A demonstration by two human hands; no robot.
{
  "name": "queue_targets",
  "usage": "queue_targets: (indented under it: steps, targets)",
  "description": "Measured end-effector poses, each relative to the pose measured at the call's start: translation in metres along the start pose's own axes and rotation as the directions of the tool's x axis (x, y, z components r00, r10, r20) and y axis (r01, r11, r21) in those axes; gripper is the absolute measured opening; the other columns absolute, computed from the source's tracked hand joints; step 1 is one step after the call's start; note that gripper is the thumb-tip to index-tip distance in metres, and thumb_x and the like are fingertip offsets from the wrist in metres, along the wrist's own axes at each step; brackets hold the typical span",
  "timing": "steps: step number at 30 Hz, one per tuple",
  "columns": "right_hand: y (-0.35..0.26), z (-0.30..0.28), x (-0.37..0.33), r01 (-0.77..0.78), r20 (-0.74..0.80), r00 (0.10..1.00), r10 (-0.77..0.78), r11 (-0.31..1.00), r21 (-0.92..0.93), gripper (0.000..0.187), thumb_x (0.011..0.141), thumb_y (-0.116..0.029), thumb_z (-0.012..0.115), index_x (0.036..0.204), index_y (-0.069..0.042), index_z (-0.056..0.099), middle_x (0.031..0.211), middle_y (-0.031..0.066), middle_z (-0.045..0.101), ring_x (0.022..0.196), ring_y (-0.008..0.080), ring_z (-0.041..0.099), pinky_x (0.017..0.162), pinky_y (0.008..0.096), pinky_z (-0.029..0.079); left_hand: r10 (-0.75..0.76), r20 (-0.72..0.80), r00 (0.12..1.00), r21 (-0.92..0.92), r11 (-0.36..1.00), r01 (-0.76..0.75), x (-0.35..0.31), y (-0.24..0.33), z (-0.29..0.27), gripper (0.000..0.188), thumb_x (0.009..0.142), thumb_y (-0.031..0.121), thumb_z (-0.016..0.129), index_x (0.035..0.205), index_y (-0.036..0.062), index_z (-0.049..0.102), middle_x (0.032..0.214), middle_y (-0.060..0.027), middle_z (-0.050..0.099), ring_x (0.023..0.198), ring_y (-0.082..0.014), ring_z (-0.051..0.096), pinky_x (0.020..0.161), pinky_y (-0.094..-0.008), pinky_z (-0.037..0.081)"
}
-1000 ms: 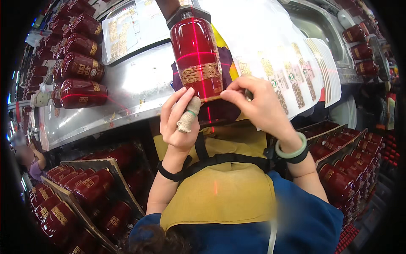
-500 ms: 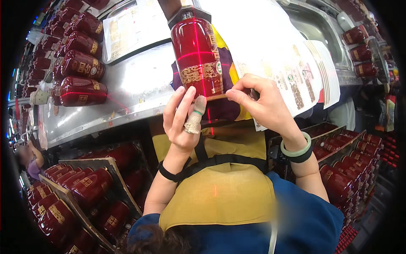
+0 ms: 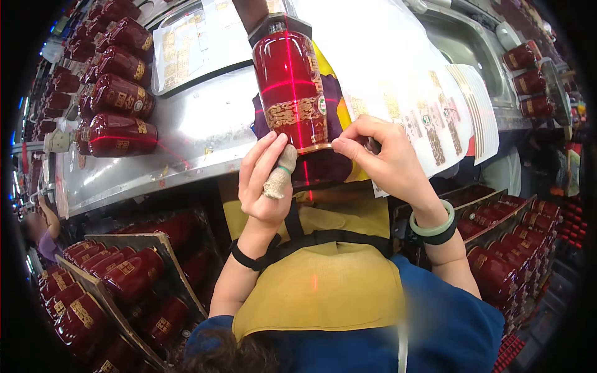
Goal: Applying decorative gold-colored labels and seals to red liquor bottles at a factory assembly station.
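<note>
A glossy dark red bottle (image 3: pixel 286 65) with gold ornament lies with its base toward me, its neck end in a dark holder (image 3: pixel 280 26). A thin gold strip (image 3: pixel 314 148) runs along the bottle's base edge between my hands. My left hand (image 3: pixel 264 180) has its fingers stretched out, their tips against the lower left of the bottle. Its thumb wears a cloth finger cot (image 3: pixel 281 174) and reaches the strip's left part. At the strip's right end, my right hand (image 3: pixel 382 152) is closed in a pinch, thumb against forefinger. Red light lines cross the bottle.
Similar red bottles (image 3: pixel 121 133) lie along the metal bench's (image 3: pixel 112 180) left side. To the right are decal sheets (image 3: pixel 435 124), striped sheets (image 3: pixel 482 112) and a metal sink (image 3: pixel 472 53). Divided crates of bottles (image 3: pixel 118 248) flank me. Another person (image 3: pixel 48 230) is at far left.
My left thumb has drawn slightly down and left along the bottle's base. The gold strip shows brighter, a little lower at its left part. My right hand keeps its pinch.
</note>
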State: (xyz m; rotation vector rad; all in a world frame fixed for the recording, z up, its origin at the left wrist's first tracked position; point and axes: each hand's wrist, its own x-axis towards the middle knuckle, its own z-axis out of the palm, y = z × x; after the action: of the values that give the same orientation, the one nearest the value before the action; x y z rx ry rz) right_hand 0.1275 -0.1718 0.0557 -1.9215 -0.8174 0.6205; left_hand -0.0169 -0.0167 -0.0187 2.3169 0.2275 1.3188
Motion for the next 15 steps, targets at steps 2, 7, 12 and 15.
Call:
queue_targets:
  steps: [2,7,12,15]
  targets:
    - [0.001,0.0,0.002,0.023,-0.011,1.0,-0.024,1.0,-0.004,0.022,0.092,-0.017,0.077,0.09,0.005,0.073,0.081,0.0148,0.069,0.072,0.0223,0.064,0.069,0.0348,0.049,0.024,-0.008,1.0,0.034,0.999,-0.024,0.002,0.003,0.002,0.031,0.082,-0.009,0.081,0.112,-0.0067,0.074,0.114,-0.0144,0.075,0.108,-0.0313,0.071,0.09,-0.0389,0.06]
    - [0.006,0.004,0.002,0.046,-0.015,0.999,-0.046,0.999,0.008,0.023,0.092,-0.017,0.077,0.091,0.005,0.073,0.08,0.0136,0.067,0.069,0.0211,0.061,0.067,0.0351,0.048,0.14,-0.012,0.99,0.214,0.967,-0.135,0.005,0.009,0.008,0.039,0.081,-0.007,0.083,0.118,-0.0059,0.072,0.124,-0.0147,0.071,0.119,-0.0308,0.065,0.093,-0.0379,0.06]
    - [0.008,0.007,0.005,0.084,-0.029,0.996,-0.083,0.996,0.031,0.024,0.093,-0.018,0.077,0.09,0.005,0.073,0.079,0.0127,0.067,0.068,0.0208,0.06,0.066,0.034,0.048,0.118,0.022,0.993,0.12,0.985,-0.12,0.002,0.004,0.0,0.05,0.077,-0.006,0.085,0.124,-0.0042,0.07,0.133,-0.0136,0.066,0.125,-0.0341,0.061,0.102,-0.0421,0.056]
    - [0.006,0.003,0.003,0.063,-0.016,0.998,-0.063,0.998,-0.001,0.024,0.093,-0.018,0.077,0.09,0.005,0.073,0.079,0.0121,0.068,0.067,0.0192,0.06,0.065,0.0329,0.048,0.084,0.086,0.993,0.077,0.993,-0.091,0.0,0.002,-0.006,0.063,0.073,-0.003,0.088,0.131,-0.0073,0.065,0.144,-0.0156,0.059,0.131,-0.0331,0.058,0.108,-0.0421,0.051]
